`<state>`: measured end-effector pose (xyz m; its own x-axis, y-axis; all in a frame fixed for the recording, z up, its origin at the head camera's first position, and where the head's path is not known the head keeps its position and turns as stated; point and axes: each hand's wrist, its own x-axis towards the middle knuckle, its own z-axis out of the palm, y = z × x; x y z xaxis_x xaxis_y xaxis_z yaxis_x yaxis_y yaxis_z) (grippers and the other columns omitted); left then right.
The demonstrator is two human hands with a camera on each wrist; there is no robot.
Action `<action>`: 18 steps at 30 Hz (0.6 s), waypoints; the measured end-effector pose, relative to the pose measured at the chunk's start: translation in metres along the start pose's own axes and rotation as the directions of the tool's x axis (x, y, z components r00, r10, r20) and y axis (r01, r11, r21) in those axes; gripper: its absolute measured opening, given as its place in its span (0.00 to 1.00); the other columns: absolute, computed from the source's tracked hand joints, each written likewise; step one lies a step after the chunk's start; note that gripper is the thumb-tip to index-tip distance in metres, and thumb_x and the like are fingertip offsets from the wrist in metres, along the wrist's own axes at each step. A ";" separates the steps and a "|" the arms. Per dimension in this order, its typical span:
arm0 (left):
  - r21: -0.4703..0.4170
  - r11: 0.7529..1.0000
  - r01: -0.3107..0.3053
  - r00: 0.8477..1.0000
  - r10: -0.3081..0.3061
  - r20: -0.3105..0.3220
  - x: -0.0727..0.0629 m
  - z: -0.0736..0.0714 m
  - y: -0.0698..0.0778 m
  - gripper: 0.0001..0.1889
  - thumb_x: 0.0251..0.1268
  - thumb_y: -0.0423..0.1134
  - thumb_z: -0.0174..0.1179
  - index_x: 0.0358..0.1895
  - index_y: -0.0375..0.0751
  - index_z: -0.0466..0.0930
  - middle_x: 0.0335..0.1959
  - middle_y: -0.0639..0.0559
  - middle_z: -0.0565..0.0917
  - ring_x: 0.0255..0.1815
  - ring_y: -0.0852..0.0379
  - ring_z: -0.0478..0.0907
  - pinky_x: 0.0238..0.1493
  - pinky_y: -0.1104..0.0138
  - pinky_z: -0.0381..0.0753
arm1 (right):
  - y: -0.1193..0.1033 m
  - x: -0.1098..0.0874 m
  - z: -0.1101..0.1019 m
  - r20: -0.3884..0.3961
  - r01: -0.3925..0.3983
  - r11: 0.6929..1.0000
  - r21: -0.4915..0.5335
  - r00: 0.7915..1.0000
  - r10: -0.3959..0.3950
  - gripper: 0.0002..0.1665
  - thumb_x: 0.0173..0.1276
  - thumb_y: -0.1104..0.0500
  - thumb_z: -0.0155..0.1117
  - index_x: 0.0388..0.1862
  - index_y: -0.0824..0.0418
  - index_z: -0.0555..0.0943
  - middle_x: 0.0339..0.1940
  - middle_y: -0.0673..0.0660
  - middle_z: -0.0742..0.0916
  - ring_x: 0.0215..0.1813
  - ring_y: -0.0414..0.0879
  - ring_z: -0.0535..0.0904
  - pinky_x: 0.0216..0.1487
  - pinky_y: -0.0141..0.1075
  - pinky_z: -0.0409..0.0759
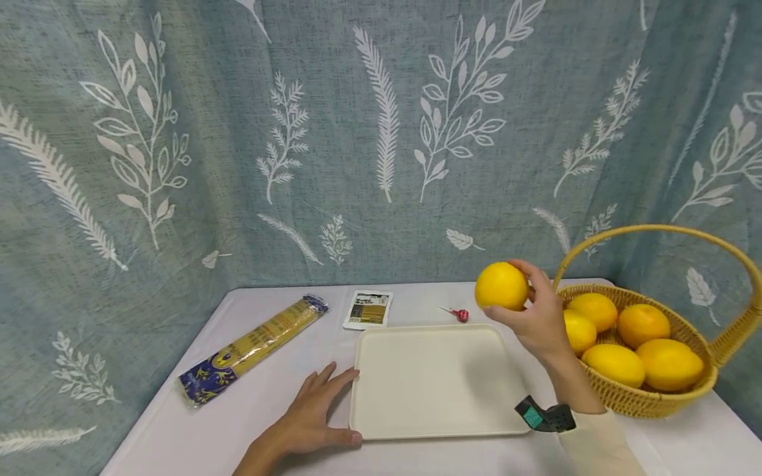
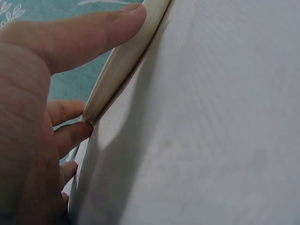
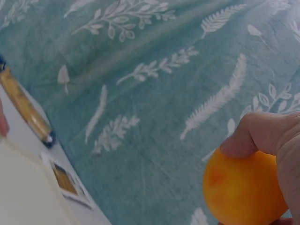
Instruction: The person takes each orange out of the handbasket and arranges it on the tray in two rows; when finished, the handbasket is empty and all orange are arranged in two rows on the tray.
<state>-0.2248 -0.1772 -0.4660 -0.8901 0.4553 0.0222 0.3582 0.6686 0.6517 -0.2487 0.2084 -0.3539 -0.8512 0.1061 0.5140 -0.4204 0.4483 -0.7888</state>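
Observation:
My right hand (image 1: 538, 317) grips a round yellow-orange orange (image 1: 501, 285) between thumb and fingers, raised above the back right of the cream tray (image 1: 440, 383). The right wrist view shows the thumb pressed on the orange (image 3: 243, 187). My left hand (image 1: 309, 413) lies at the tray's left side, thumb and fingers spread. Its thumb touches the front left corner, and the index fingertip meets the left edge. Up close in the left wrist view, thumb and fingertips of the left hand (image 2: 70, 93) rest against the tray's rim (image 2: 126, 56).
A wicker basket (image 1: 649, 403) with a tall handle holds several yellow and orange fruits at right. Behind the tray lie a red-wrapped lollipop (image 1: 461, 315) and a flat white packet (image 1: 368, 309). A long pasta bag (image 1: 253, 350) lies at left. Leaf-patterned curtain (image 1: 357, 132) hangs behind.

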 end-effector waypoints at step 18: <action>0.031 0.999 -0.008 1.000 0.009 -0.024 -0.001 0.003 -0.002 0.56 0.41 0.65 0.77 0.77 0.50 0.63 0.79 0.31 0.58 0.79 0.24 0.43 0.74 0.29 0.39 | 0.002 -0.002 0.079 0.116 -0.221 0.832 0.510 0.975 0.188 0.45 0.61 0.70 0.71 0.76 0.59 0.64 0.70 0.58 0.72 0.55 0.56 0.81 0.53 0.37 0.86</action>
<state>-0.2238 -0.1773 -0.4695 -0.8934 0.4469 0.0461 0.3739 0.6827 0.6278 -0.2721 0.1388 -0.3831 -0.9455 0.0850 0.3142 -0.3220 -0.1030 -0.9411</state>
